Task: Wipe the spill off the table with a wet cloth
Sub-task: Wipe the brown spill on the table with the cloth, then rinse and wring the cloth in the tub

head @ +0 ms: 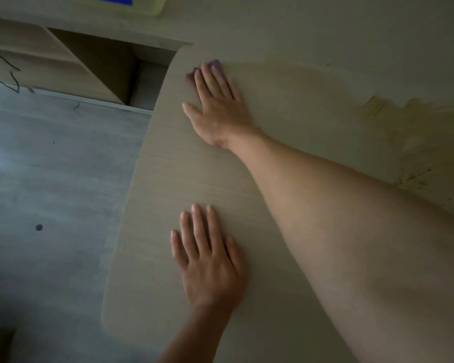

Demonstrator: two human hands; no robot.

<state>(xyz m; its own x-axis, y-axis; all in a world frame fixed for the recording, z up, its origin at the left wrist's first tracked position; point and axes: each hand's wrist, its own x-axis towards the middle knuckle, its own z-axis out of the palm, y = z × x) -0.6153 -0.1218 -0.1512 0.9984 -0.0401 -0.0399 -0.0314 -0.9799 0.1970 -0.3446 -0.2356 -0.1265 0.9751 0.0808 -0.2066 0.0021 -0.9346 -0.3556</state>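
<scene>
A light wood table (168, 179) fills the middle and right of the head view. My right hand (216, 103) reaches across to the table's far left edge and presses flat, fingers straight, on a small purple cloth (215, 64), which shows only past my fingertips. My left hand (210, 260) rests flat on the table nearer to me, fingers spread and holding nothing. A yellowish-brown spill smear (393, 111) with dark specks (417, 176) lies on the table to the right of my right forearm.
The table's curved left edge (139, 163) drops to a grey floor (50, 192). Open wooden shelving (89, 64) stands beyond the floor at the top left, with dark cables (8, 74) hanging by it. A yellow-edged object (152, 3) sits at the top edge.
</scene>
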